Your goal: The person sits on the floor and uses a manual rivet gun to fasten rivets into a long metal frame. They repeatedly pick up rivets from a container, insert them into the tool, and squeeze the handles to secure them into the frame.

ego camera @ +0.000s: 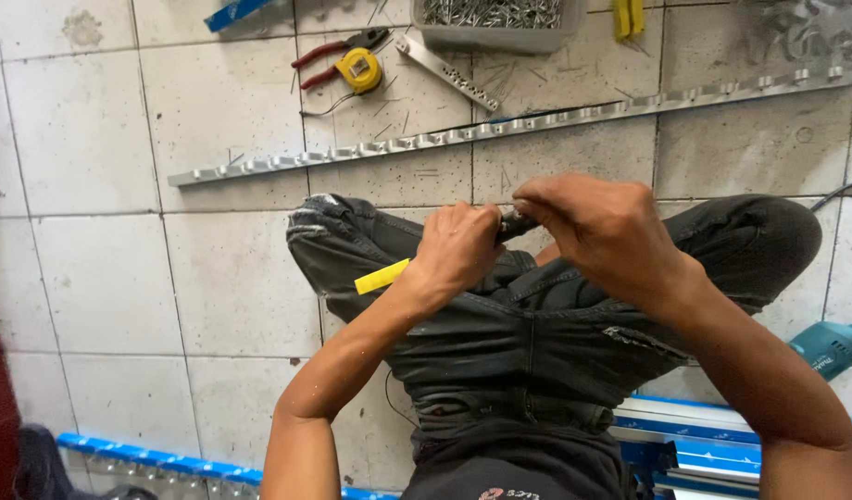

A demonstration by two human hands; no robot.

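Fingers (477,222) of the left hand (456,248) curled tight, pinching one end of a small dark object (517,225) just above the lap. Too small and hidden to tell what kind of thing. Fingers (546,199) of the right hand (604,231) bent down and closed on the other end, both hands almost touching. Below them, crossed legs in dark grey jeans (528,324) with a yellow strip (382,276) lying by the left wrist. On the tiled floor (93,259) beyond the knees, a long metal rail (500,125) running left to right. Farther off, red pliers (338,51) beside a yellow tape measure (359,69), then a tray of nails (495,20). At the far right, a teal power drill (829,344) near blue and white rails (704,444).
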